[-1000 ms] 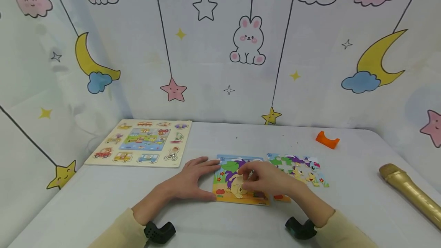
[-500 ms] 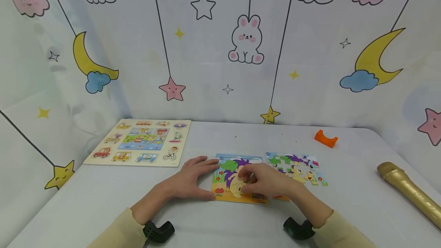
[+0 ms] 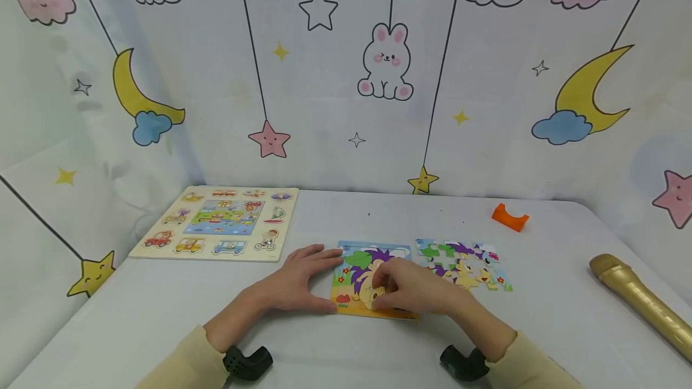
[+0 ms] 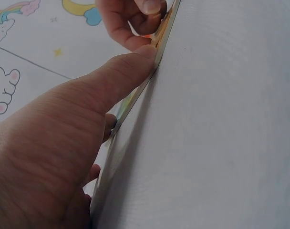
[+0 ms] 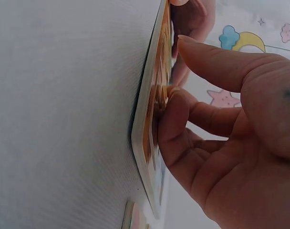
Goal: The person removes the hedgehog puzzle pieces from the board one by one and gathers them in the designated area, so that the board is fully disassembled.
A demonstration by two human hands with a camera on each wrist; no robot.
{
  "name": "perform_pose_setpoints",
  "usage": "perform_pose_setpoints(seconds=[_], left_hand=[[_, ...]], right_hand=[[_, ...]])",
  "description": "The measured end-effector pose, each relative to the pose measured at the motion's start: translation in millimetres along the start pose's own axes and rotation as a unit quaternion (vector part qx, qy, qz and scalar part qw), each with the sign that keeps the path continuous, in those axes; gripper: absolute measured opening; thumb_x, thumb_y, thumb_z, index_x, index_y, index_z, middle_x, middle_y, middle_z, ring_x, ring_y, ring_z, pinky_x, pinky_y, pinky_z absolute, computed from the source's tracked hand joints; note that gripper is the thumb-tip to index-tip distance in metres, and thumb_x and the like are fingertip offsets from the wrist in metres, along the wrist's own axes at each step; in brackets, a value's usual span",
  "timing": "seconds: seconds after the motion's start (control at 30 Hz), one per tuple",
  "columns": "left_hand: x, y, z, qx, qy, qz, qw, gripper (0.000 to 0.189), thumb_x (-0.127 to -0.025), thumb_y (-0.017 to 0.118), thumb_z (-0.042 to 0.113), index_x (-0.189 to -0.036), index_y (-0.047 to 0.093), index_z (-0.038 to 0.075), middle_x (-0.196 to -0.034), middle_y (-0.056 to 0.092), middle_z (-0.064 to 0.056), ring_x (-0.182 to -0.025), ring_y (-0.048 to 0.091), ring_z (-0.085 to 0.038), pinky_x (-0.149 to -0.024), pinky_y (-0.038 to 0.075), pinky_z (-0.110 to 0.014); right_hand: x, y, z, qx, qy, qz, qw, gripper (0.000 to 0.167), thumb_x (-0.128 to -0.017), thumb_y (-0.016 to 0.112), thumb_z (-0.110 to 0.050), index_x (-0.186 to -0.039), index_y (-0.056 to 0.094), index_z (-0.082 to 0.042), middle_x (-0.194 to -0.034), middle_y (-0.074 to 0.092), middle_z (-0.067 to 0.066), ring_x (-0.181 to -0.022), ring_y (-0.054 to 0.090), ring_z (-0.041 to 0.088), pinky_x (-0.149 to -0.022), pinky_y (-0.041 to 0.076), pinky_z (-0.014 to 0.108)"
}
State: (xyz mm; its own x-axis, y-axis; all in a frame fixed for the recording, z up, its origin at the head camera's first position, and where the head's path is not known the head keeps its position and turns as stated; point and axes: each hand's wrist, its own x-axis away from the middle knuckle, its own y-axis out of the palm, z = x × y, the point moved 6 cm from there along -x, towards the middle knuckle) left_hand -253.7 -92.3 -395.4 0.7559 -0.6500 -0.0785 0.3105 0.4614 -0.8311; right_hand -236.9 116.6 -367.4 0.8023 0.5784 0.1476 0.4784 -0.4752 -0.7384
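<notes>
A hedgehog jigsaw board (image 3: pixel 351 257) lies on the white table with its picture up. My left hand (image 3: pixel 303 278) rests along its left side, fingers spread. The thumb (image 4: pixel 130 67) presses on the board's near edge in the left wrist view. Over the board's lower right part is my right hand (image 3: pixel 413 287), its bent fingertips touching the picture. In the right wrist view the thumb (image 5: pixel 207 57) stands apart from the bent fingers (image 5: pixel 176 119). Whether a piece is between them cannot be seen. Part of the board is hidden under this hand.
Several loose puzzle pieces (image 3: pixel 465 266) lie grouped right of the board. A vehicle puzzle board (image 3: pixel 283 221) stands back left. An orange curved piece (image 3: pixel 510 218) and a gold microphone (image 3: pixel 640 299) lie to the right. A patterned cloth (image 3: pixel 335 77) hangs behind the table.
My right hand has shifted slightly left and down over the board, toward its lower part. My left hand has stayed at the board's left side. The camera view has drifted slightly.
</notes>
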Motion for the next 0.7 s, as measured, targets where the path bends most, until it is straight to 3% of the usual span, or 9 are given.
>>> perform_pose_setpoints(seconds=[0.13,0.47,0.7], left_hand=[[0.3,0.2,-0.1,0.001,-0.004,-0.001,1.0000,0.086,-0.080,0.077,0.058,-0.152,0.049,0.020,-0.160,0.037,0.006,-0.151,0.016,-0.029,-0.116,0.016,-0.062],[0.1,-0.3,-0.6,-0.001,0.000,-0.001,1.0000,0.085,-0.081,0.077,0.058,-0.151,0.049,0.019,-0.160,0.037,0.006,-0.151,0.016,-0.031,-0.116,0.015,-0.062],[-0.2,-0.5,-0.1,-0.004,0.003,0.003,1.0000,0.086,-0.080,0.077,0.058,-0.151,0.050,0.019,-0.160,0.037,0.006,-0.151,0.016,-0.032,-0.117,0.014,-0.061]], right_hand=[[0.8,0.3,-2.4,0.012,-0.004,0.008,0.9999,0.025,-0.089,0.080,-0.027,-0.101,0.064,-0.012,-0.088,0.058,-0.004,-0.079,0.055,0.017,-0.068,0.048,0.029],[2.5,-1.6,-3.6,-0.019,-0.004,0.010,0.9998,0.028,-0.089,0.080,-0.024,-0.106,0.061,-0.011,-0.090,0.058,-0.002,-0.081,0.055,0.019,-0.068,0.049,0.028],[1.8,-1.1,-5.4,-0.023,-0.027,0.003,0.9994,0.019,-0.092,0.077,-0.019,-0.103,0.064,-0.013,-0.091,0.058,-0.002,-0.081,0.055,0.019,-0.069,0.048,0.029]])
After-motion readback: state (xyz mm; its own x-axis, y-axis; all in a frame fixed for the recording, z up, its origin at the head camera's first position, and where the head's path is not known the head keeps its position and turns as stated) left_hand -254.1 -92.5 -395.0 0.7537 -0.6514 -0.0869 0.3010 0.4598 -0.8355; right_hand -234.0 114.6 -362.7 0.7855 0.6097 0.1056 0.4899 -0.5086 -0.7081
